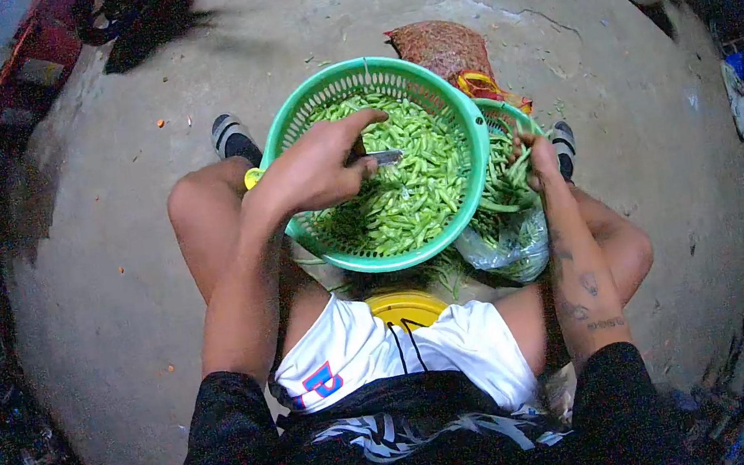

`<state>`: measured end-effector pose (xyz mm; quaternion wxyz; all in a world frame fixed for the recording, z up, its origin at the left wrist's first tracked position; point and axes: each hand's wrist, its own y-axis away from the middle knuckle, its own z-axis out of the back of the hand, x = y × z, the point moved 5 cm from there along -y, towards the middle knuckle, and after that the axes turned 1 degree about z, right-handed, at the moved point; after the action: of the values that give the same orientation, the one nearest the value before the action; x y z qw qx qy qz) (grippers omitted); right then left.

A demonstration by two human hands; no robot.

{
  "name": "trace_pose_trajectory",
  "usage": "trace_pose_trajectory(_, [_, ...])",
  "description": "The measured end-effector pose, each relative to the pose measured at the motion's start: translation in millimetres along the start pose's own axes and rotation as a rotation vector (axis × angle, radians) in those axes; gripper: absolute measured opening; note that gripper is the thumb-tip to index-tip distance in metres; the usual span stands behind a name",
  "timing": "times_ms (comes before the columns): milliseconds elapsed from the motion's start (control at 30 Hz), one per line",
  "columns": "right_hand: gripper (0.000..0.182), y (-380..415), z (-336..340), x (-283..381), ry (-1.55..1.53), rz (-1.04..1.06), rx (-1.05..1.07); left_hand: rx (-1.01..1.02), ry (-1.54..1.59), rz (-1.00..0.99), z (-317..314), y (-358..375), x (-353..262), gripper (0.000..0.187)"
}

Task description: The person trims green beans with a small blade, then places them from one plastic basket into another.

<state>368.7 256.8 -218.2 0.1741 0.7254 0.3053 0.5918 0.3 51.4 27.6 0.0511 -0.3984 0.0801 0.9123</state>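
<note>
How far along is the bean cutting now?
Looks done: a broad layer of short green pieces in the large green basket. In hand: the left hand holds a knife over them; the right hand grasps long beans beside that basket. Apparently left: long beans at the smaller basket. Greenery also shows in the clear bag, but whether it awaits cutting I can't tell.

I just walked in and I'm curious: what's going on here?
A seated person holds a small knife in the left hand, over a big green basket holding many short green pieces. The right hand is at a bunch of longer green pods by a smaller green basket. A clear plastic bag sits below it.
</note>
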Motion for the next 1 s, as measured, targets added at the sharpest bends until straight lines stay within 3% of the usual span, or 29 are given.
trace_pose_trajectory(167, [0.022, 79, -82, 92, -0.133, 0.315, 0.077, -0.133, 0.246, 0.006, 10, -5, -1, 0.042])
trace_pose_trajectory(200, [0.023, 107, -108, 104, -0.097, 0.281, 0.140, -0.145, 0.249, 0.012, 10, -9, 1, 0.042])
trace_pose_trajectory(267, [0.024, 153, -145, 107, -0.052, 0.232, 0.220, -0.174, 0.581, -0.056, 6, -15, 3, 0.040])
trace_pose_trajectory(333, [0.028, 186, -179, 93, -0.136, 0.076, 0.500, -0.103, 0.709, -0.072, 3, -19, -5, 0.042])
trace_pose_trajectory(400, [0.029, 211, -204, 74, -0.176, -0.005, 0.485, -0.073, 0.813, -0.150, -4, -19, -17, 0.038])
trace_pose_trajectory(500, [0.030, 222, -220, 47, -0.210, -0.077, 0.551, -0.102, 0.715, -0.277, -10, -16, -24, 0.032])
trace_pose_trajectory(600, [0.030, 227, -226, 33, -0.198, -0.110, 0.574, -0.017, 0.730, -0.196, -17, -14, -6, 0.031])
trace_pose_trajectory(667, [0.029, 230, -219, 26, -0.154, -0.100, 0.422, -0.049, 0.710, -0.243, -18, -11, 2, 0.032])
trace_pose_trajectory(800, [0.028, 226, -207, 6, -0.221, -0.127, 0.467, -0.010, 0.652, -0.101, -20, -3, 2, 0.032])
trace_pose_trajectory(1000, [0.027, 229, -215, 3, -0.296, -0.159, 0.481, -0.085, 0.522, -0.245, -26, -11, 7, 0.032])
